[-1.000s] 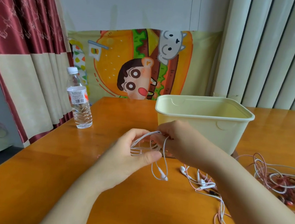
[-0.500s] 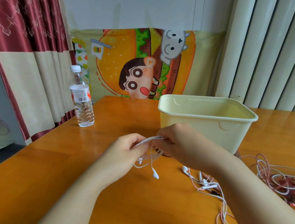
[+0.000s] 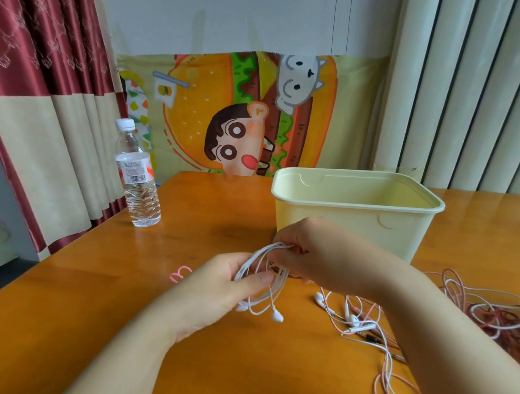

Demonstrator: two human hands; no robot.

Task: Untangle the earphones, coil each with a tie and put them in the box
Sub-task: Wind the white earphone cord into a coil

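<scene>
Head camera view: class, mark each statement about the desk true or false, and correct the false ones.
1. Both the left hand and the right hand hold the white earphones. True.
2. The water bottle stands right of the box. False: it stands to its left.
3. A pink tie lies on the table, left of the left hand. True.
4. The tangled earphones lie inside the box. False: they lie on the table, to the right.
</scene>
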